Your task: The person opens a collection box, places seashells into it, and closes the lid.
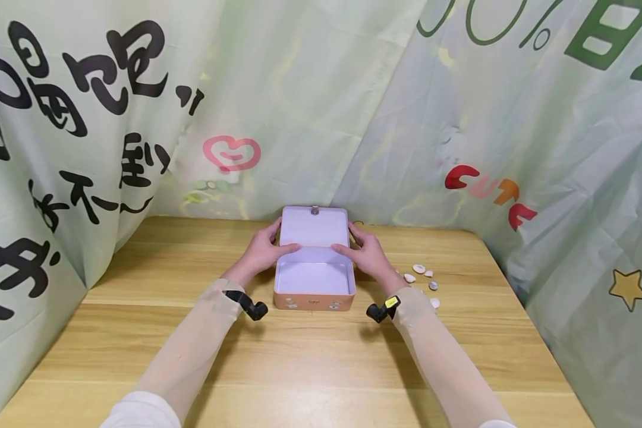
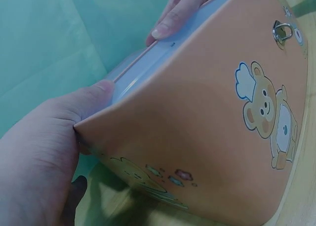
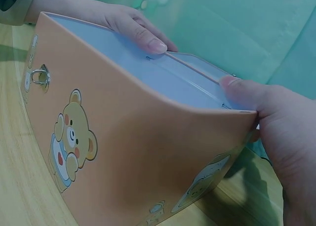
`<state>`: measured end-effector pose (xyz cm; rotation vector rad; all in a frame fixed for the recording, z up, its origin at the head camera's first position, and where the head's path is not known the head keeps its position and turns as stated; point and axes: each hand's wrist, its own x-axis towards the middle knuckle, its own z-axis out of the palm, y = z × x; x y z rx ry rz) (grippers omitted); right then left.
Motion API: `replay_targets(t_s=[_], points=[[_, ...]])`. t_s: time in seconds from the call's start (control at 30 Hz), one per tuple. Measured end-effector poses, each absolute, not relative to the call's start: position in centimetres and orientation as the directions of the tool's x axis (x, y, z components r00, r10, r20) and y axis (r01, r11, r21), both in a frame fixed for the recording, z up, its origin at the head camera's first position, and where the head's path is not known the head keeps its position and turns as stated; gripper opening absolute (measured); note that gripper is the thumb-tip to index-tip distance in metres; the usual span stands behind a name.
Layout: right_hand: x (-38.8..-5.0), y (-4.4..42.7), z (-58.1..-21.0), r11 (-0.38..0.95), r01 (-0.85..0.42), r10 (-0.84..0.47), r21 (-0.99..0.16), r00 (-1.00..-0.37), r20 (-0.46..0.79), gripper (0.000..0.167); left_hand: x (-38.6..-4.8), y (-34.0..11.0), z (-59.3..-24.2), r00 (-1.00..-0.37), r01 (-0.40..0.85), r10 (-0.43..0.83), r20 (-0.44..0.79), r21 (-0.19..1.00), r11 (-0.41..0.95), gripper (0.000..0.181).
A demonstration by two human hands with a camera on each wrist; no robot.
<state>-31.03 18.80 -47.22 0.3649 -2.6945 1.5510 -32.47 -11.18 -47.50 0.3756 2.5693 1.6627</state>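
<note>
A hinged tin box point(image 1: 314, 302), orange outside and lavender inside, stands on the table with its lid point(image 1: 314, 227) raised at the back. Bear pictures and a small metal clasp point(image 2: 282, 32) mark its front. Nothing shows inside the part of the box that I can see. My left hand point(image 1: 261, 251) grips the left rear corner, its thumb over the rim near the hinge. Opposite it, my right hand point(image 1: 368, 252) holds the right rear corner the same way. The other fingers of both hands are partly hidden behind the box and lid.
Several small pale shell-like pieces point(image 1: 418, 268) lie on the wooden table point(image 1: 310, 362) to the right of the box, partly behind the right forearm. A printed curtain point(image 1: 299, 119) hangs close behind the table's back edge and along its sides.
</note>
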Motion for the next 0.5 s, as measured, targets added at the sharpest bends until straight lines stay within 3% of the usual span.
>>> replay_targets(t_s=[0.5], points=[[-31.03, 18.89, -47.44, 0.442, -0.202, -0.2, -0.874, -0.972, 0.124, 0.088, -32.7, -11.26, -47.65, -0.972, 0.147, 0.228, 0.054, 0.898, 0.415, 0.109]])
